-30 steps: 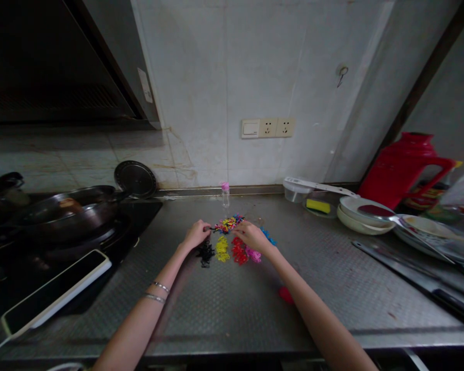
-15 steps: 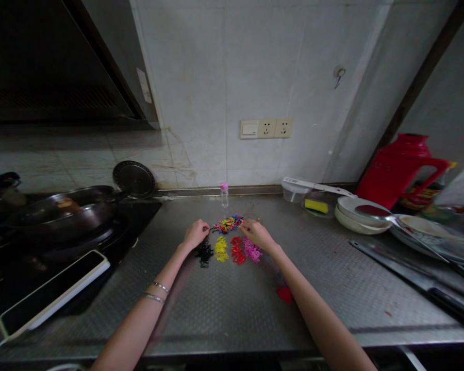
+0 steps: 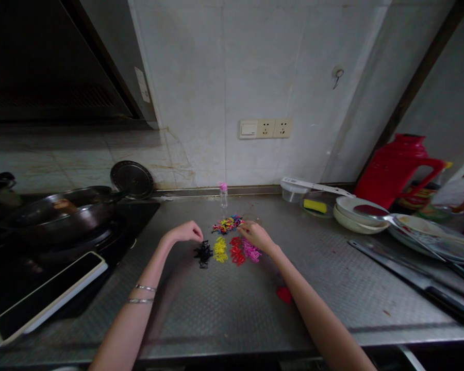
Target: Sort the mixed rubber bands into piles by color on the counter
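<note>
My left hand (image 3: 185,232) is pinched at the upper edge of a pile of black rubber bands (image 3: 204,254); a dark strand shows at its fingertips. My right hand (image 3: 257,234) has its fingers drawn together at the right end of a mixed-colour heap of small rubber bands (image 3: 227,224); whatever they grip is too small to make out. Between the hands and nearer me lie separate piles of yellow bands (image 3: 220,249), red bands (image 3: 237,251) and pink bands (image 3: 251,250). The pink pile is partly under my right hand.
A small clear bottle with a pink cap (image 3: 223,195) stands behind the heap. A red piece (image 3: 283,294) lies beside my right forearm. At left are a phone (image 3: 50,296) and a pan (image 3: 62,214); at right, a yellow sponge (image 3: 315,206), bowls (image 3: 359,219), a knife (image 3: 410,281) and a red thermos (image 3: 396,167).
My left hand has moved left, from the edge of the mixed heap to the top of the black pile. My right hand stays at the heap's right end, shifting very little.
</note>
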Tool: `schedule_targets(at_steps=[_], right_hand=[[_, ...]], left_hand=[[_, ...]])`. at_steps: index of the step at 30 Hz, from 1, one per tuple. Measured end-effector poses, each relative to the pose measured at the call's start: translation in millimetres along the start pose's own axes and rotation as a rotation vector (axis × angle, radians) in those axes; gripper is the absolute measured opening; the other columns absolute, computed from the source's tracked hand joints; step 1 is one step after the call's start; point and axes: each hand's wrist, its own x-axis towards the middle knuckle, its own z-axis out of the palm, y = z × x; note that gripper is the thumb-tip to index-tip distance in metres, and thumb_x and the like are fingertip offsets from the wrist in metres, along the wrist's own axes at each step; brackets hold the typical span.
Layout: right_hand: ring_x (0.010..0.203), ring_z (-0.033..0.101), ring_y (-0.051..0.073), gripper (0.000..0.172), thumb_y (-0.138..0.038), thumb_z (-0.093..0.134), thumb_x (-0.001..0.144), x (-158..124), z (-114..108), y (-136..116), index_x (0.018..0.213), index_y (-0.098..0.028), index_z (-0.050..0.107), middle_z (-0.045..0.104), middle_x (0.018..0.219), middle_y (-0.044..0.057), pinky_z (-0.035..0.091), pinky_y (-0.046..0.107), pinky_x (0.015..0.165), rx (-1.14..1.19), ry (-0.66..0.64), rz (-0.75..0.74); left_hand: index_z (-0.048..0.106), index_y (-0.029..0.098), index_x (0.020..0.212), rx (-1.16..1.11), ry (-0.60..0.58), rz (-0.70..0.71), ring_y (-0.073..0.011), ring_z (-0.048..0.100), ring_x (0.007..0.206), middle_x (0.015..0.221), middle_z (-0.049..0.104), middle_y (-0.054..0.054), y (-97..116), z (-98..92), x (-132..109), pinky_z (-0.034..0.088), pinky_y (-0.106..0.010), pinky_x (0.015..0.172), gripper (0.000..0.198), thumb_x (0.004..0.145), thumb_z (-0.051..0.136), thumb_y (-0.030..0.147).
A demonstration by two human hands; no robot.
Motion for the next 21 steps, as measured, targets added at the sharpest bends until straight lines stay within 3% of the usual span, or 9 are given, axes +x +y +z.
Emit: schedule_targets(at_steps=[2,4,13,21], right_hand=[[0.082,0.053,0.013,0.036,-0.036,0.034,0.088,0.0,0.4,-0.2,0.082,-0.016,0.063,0.06,0.085,0.006,0.037,0.02,0.073,-0.011,-0.021,0.023],[0.086,0.053,0.013,0.034,-0.034,0.035,0.087,0.0,0.7,-0.4,0.085,-0.017,0.064,0.06,0.088,0.007,0.037,0.02,0.076,-0.025,-0.04,0.04],[0.094,0.051,0.015,0.025,-0.03,0.042,0.083,14.3,8.3,-1.4,0.093,-0.022,0.063,0.06,0.096,0.005,0.038,0.021,0.076,-0.137,-0.063,0.082],[0.102,0.042,0.021,0.028,-0.039,0.043,0.082,28.1,16.8,-5.0,0.09,-0.022,0.064,0.057,0.099,0.007,0.041,0.026,0.074,-0.288,-0.105,0.139]], left_hand=[[0.071,0.015,0.069,-0.006,-0.089,-0.02,-0.0136,0.055,0.059,0.065,0.068,-0.002,-1.4,-1.6,-2.9,0.038,-0.02,0.058,0.019,0.057,0.061,0.026],[0.071,0.015,0.07,-0.007,-0.104,-0.033,-0.0127,0.054,0.057,0.065,0.068,-0.002,-2.3,-1.4,-3.7,0.036,-0.02,0.056,0.021,0.056,0.062,0.028],[0.069,0.011,0.077,-0.135,0.188,-0.138,-0.0067,0.035,0.043,0.05,0.055,0.001,-8.4,0.8,-2.1,0.024,-0.02,0.043,0.036,0.062,0.057,0.041],[0.068,0.009,0.075,-0.182,0.357,-0.106,-0.0101,0.046,0.053,0.061,0.061,-0.003,-24.0,11.4,10.7,0.032,-0.02,0.048,0.029,0.064,0.055,0.033]])
